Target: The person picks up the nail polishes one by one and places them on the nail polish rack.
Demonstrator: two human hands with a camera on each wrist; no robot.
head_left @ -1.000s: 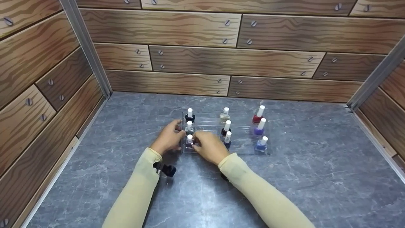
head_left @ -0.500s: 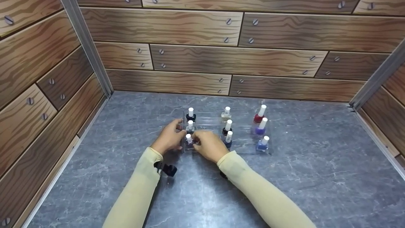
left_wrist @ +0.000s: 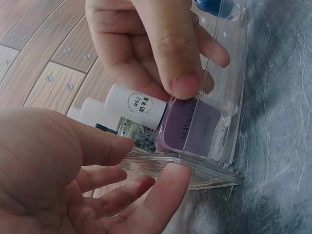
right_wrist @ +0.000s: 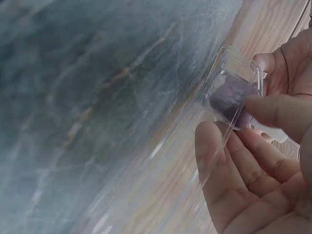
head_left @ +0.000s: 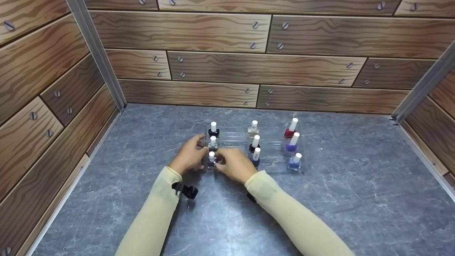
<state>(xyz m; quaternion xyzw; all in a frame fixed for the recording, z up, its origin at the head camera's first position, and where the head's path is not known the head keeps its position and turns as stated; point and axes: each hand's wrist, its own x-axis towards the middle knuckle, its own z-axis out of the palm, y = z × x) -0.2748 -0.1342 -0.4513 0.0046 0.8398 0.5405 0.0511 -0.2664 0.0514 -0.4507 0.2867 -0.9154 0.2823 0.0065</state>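
A mauve nail polish bottle [left_wrist: 180, 126] with a white cap [left_wrist: 135, 106] stands at the left end of the lowest tier of a clear stepped rack [head_left: 273, 166]. My right hand [head_left: 235, 164] pinches this bottle by its side, thumb on its shoulder in the left wrist view. My left hand [head_left: 190, 155] rests at the rack's left end, fingertips against the clear end wall [left_wrist: 209, 175]. Right behind the mauve bottle is a glitter nail polish bottle [head_left: 213, 144], then a black one [head_left: 213, 131].
More white-capped bottles stand in the rack's middle and right columns, among them a red [head_left: 290, 131], a purple [head_left: 292, 145] and a blue one [head_left: 294, 163]. Wood-patterned walls [head_left: 213, 33] enclose the grey marbled table [head_left: 355, 185] at the back and sides.
The mauve bottle's cap has shifted slightly, leaning left half a second ago and standing straighter now. My right fingers have edged a little left with it; my left hand stays in place.
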